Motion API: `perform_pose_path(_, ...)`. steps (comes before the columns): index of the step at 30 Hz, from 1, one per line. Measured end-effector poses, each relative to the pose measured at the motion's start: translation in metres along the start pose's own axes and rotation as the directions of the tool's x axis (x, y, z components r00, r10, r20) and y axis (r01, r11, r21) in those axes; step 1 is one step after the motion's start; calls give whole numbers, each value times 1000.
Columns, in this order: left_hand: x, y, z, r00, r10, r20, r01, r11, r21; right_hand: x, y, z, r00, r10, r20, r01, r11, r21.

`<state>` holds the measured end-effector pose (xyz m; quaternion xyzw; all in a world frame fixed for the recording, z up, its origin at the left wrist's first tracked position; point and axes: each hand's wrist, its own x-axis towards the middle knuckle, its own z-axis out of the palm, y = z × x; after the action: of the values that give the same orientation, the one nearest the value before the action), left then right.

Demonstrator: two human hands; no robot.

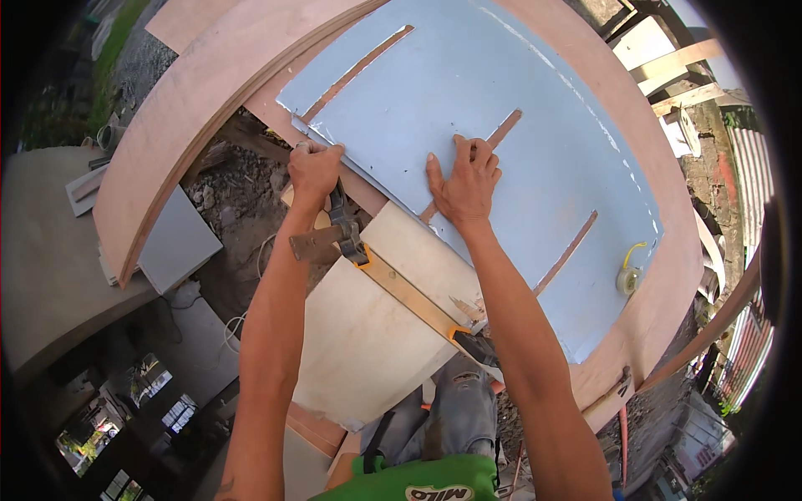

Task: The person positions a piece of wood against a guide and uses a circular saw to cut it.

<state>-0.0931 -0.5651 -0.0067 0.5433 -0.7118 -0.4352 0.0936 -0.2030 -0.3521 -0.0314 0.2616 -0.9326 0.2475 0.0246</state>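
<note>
One hand (pixel 314 171) (the left) pinches the blue board (pixel 576 150); the right hand (pixel 466 185) lies apart, spread. Uneven pushing could shift the board.

Left hand (pixel 316 173) curled onto near-left edge of blue panel (pixel 568 125). Right hand (pixel 468 185) laid on top face, fingers apart, partly covering the middle one of three narrow brown strips (pixel 566 255). Blue panel positioned on larger plywood sheet (pixel 678 250). Tape measure (pixel 628 280) near right border of blue panel, yellow end out. Between forearms: pale board (pixel 363 338), crossed by flat bar (pixel 409 290) with orange-trimmed ends. Beside left forearm: metal-headed tool (pixel 316 242). At far left: curved plywood piece (pixel 171 138).
</note>
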Motion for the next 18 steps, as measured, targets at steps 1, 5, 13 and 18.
perform_pose_path(1,-1,1,0,1000,3,5,-3,1000,4,0,2,1,1000,-12,-18,12,1000,-2)
perform_pose_path(5,1,-2,-8,987,-49,154,65,993,-102,0,0,5,999,-28,-22,27,999,-22)
perform_pose_path(13,1,-15,-7,988,48,145,-46,999,-19,1,7,3,999,-22,-32,21,999,-33)
perform_pose_path(18,4,-2,-5,958,-220,184,238,968,-82,1,2,2,1000,-23,3,23,1000,-14)
